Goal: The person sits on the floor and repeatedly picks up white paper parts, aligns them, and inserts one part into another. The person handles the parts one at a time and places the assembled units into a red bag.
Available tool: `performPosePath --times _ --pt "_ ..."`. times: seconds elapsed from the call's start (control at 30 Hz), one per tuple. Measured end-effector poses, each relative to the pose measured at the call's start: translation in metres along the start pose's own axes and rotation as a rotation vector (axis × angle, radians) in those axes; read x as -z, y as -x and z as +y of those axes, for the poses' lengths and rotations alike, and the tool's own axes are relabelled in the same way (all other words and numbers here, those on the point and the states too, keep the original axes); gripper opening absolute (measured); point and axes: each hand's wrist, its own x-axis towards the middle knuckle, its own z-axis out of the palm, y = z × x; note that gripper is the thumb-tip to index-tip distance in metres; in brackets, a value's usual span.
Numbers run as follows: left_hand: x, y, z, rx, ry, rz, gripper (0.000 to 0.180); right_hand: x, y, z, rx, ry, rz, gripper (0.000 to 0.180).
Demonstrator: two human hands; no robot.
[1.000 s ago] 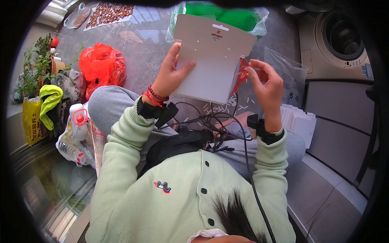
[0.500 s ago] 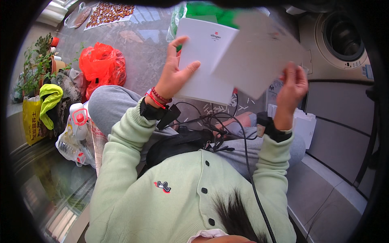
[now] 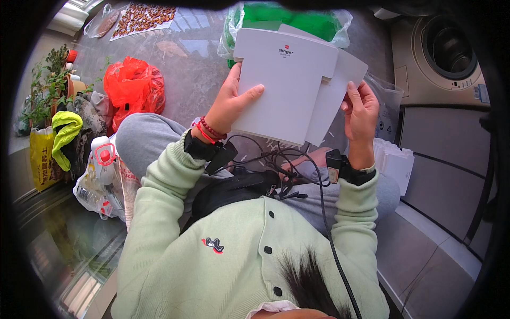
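In front of me my left hand (image 3: 226, 109) grips the left edge of a flat white card box blank (image 3: 287, 93), its thumb on the printed face. This blank has stepped tabs near its top corners. Behind it, fanned out to the right, is another white card blank (image 3: 342, 87). My right hand (image 3: 362, 111) pinches that rear one by its right edge, thumb and fingers together. Most of the rear piece is hidden by the front one. Beside my right knee stands a stack of white card pieces (image 3: 393, 165).
Black cables (image 3: 287, 159) run across my lap. A green bundle in clear plastic (image 3: 297, 18) lies beyond the cards, and a clear plastic bag (image 3: 392, 101) lies right of them. A red plastic bag (image 3: 133, 87) and bottles (image 3: 103, 159) are left; a washing machine (image 3: 425, 58) stands far right.
My right hand has moved left, bringing its card blank in behind the front one. The front blank now faces me more squarely, with its tabs showing. My left hand keeps its hold.
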Motion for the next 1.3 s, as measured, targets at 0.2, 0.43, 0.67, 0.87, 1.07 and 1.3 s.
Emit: performPosePath --times 0.2,0.43,0.67,0.87,1.07,1.3 --pt "-0.003 0.001 -0.001 -0.061 -0.019 0.023 0.068 -0.004 0.001 0.0 -0.027 0.039 0.042 0.013" --pt "-0.006 0.006 -0.002 -0.155 -0.052 -0.036 0.069 -0.003 0.001 0.001 -0.024 0.012 0.002 0.013" --pt "-0.005 0.008 -0.003 -0.127 -0.156 -0.117 0.081 0.001 0.006 0.001 -0.1 -0.155 -0.284 0.021" --pt "-0.003 0.005 -0.003 -0.205 -0.09 -0.179 0.087 0.011 -0.003 -0.011 -0.015 0.293 -0.149 0.029" --pt "0.0 0.002 -0.005 -0.421 -0.763 -0.25 0.088 -0.009 0.013 -0.02 0.469 0.941 -0.105 0.034" --pt "-0.01 0.009 -0.013 -0.289 -0.501 -0.207 0.081 -0.035 0.019 -0.017 0.683 1.07 -0.281 0.038"
